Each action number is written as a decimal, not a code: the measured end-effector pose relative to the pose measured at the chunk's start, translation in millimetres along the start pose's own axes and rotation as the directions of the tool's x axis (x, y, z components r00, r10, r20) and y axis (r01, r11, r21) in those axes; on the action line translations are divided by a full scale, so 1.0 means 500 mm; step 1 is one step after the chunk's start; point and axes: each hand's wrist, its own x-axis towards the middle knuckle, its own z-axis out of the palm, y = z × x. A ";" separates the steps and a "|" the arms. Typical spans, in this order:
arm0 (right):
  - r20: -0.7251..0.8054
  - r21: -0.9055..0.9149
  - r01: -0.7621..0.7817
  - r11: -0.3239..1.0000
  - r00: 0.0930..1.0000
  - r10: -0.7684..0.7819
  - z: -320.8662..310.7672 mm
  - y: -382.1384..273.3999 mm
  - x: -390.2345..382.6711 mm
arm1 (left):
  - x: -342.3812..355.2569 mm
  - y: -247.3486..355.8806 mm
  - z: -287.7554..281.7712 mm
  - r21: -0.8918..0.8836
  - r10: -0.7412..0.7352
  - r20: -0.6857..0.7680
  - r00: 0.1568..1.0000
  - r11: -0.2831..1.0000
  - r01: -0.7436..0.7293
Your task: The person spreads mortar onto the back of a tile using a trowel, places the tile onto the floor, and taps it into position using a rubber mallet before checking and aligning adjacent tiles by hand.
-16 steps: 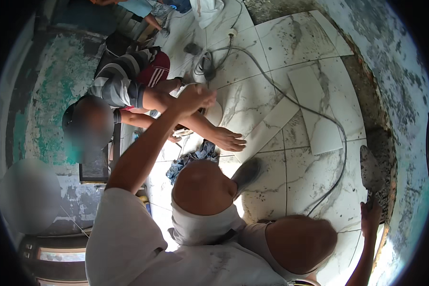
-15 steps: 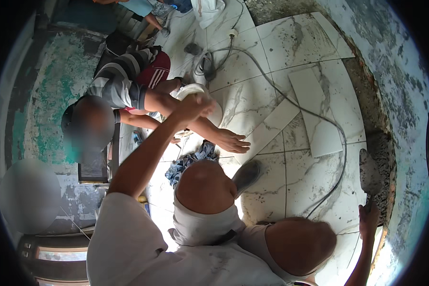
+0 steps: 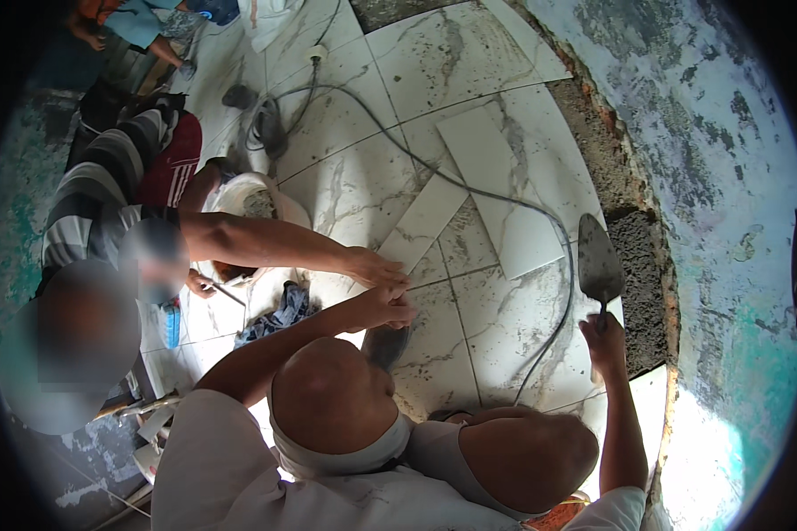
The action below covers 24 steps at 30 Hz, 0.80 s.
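Holds a trowel in the right hand, with the grip closed round the dark handle and the blade just beside wet mortar. Reaches with the left hand, fingers curled, to a co-worker's hand; cannot tell if touching it or gripping anything there. Looks partly done, to judge by broad marbled tiles laid underfoot and mortar packed into the nearer stretch of a channel along the wall. Seems unfinished in that channel, with mortar uncovered and, farther off, only rough, crumbly, paler ground without tile. Shows leaf-shaped, dull grey metal in the trowel, grainy dark paste in the channel, glossy grey-veined faces and thin joints in the tiles. Includes also two long, smooth white offcuts lying at an angle under a bending grey cable, and flaky, mottled plaster on the wall.
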 end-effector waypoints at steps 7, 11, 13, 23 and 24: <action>-0.238 -0.062 0.103 0.993 0.964 -0.115 0.128 -0.058 0.268 | 0.370 0.039 0.106 -0.350 -0.070 -0.147 0.987 0.937 0.014; -0.222 0.010 -0.008 1.000 0.975 0.010 0.167 -0.066 0.293 | 0.488 0.070 0.144 -0.360 -0.105 -0.354 0.929 0.933 -0.032; -0.215 -0.014 -0.001 1.000 0.977 -0.002 0.174 -0.064 0.281 | 0.494 0.077 0.149 -0.425 -0.136 -0.352 0.926 0.905 -0.029; -0.176 0.248 -0.004 0.969 0.983 0.049 0.152 -0.039 0.279 | 0.418 0.164 0.153 -0.340 0.029 -0.479 0.877 0.915 -0.216; -0.160 0.276 -0.035 0.960 0.984 0.082 0.149 -0.041 0.275 | 0.395 0.175 0.137 -0.254 0.009 -0.524 0.852 0.953 -0.166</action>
